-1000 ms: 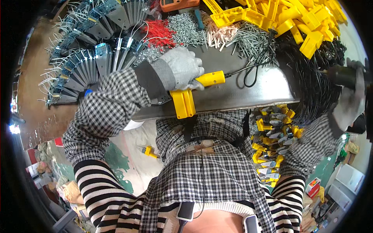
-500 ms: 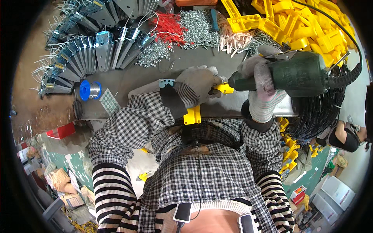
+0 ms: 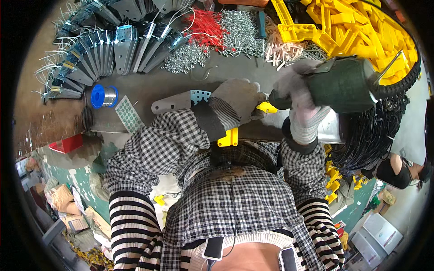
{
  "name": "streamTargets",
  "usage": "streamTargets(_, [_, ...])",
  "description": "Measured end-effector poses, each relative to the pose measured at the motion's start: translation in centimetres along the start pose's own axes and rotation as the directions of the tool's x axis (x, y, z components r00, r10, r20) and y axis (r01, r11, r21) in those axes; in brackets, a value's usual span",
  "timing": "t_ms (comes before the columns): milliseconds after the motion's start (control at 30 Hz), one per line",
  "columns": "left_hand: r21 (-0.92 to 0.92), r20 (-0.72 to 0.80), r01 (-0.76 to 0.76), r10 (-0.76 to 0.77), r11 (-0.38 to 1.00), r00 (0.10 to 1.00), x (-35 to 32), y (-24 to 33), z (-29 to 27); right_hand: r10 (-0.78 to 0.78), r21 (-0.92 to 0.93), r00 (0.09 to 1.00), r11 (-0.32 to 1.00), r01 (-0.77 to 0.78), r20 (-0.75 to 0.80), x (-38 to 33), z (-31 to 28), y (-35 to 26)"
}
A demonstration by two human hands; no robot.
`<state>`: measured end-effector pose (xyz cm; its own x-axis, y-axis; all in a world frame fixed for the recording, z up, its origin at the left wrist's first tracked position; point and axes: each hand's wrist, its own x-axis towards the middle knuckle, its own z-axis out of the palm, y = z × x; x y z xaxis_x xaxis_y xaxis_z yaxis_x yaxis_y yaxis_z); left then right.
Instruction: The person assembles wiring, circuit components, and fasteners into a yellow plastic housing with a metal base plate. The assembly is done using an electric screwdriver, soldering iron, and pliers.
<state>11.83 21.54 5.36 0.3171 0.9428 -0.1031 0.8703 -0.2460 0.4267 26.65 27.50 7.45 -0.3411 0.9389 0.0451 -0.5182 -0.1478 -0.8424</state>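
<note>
My left hand (image 3: 237, 100), in a grey glove, is closed round a yellow plastic part (image 3: 267, 107). One end of it sticks out past my fingertips, and more yellow plastic shows below my wrist. In a pale glove smeared by motion, my right hand (image 3: 298, 90) grips a dark green electric screwdriver (image 3: 341, 86) lying sideways. Its nose points left, right by the yellow end; whether they touch I cannot tell. Behind my left forearm lies a grey metal plate (image 3: 172, 104) with a perforated end.
Metal brackets with white wires (image 3: 124, 49) fan out at the back left. Nuts (image 3: 185, 58), red pieces (image 3: 205, 28), screws (image 3: 242, 34) and yellow parts (image 3: 361, 36) lie in heaps. A blue wire spool (image 3: 104, 96) stands left; black cables (image 3: 370, 131) hang right. Another person's arm (image 3: 398, 167) shows far right.
The view has shifted a little, baring more of the perforated plate. The screwdriver and my right hand are blurred by a small movement, with the nose still beside the yellow part.
</note>
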Motion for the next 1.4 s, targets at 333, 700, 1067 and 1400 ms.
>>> streamTargets(333, [0.109,0.021,0.082,-0.084,0.991,0.996,0.4,1.0,0.9,-0.316,-0.026,0.815,0.927,0.375,0.485,-1.7,-0.1,-3.1])
streamTargets(700, [0.156,-0.009,-0.020,0.022,0.988,1.000,-1.3,-0.3,-0.3,-0.206,-0.040,0.854,0.966,0.256,0.477,-1.6,-0.3,-1.1])
streamTargets(1067, [0.022,-0.288,0.111,-0.100,0.994,0.952,-0.6,0.5,1.5,-0.315,0.192,0.399,0.928,0.318,0.861,-1.7,2.0,-4.9])
streamTargets(1400, [-0.034,-0.172,0.259,-0.261,0.965,0.950,-0.4,-0.3,2.0,-0.106,0.029,0.323,0.972,0.234,0.940,-2.9,3.0,-3.7])
